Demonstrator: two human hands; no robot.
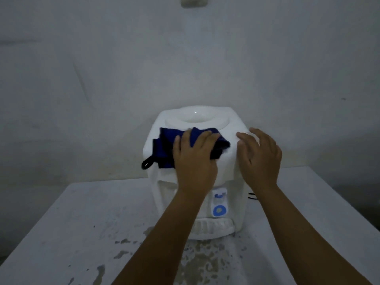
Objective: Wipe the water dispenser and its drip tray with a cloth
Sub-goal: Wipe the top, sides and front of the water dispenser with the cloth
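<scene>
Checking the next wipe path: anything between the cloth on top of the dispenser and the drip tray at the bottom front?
Nothing loose blocks it. The blue cloth sits under the left hand on the dispenser top. The drip tray is bare, but the left forearm crosses in front of the tap recess, hiding part of it. The right hand rests on the top right.

Single head view, looking forward-down, close over water dispenser (195,153) on table (61,233)

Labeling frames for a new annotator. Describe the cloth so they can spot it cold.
Find the white water dispenser standing on the white table against the wall. On its top front edge, just below the round bottle well, lies the cloth, pressed down by the left hand. It is the only dark blue item, with a black hanging loop dangling off its left side.
</scene>
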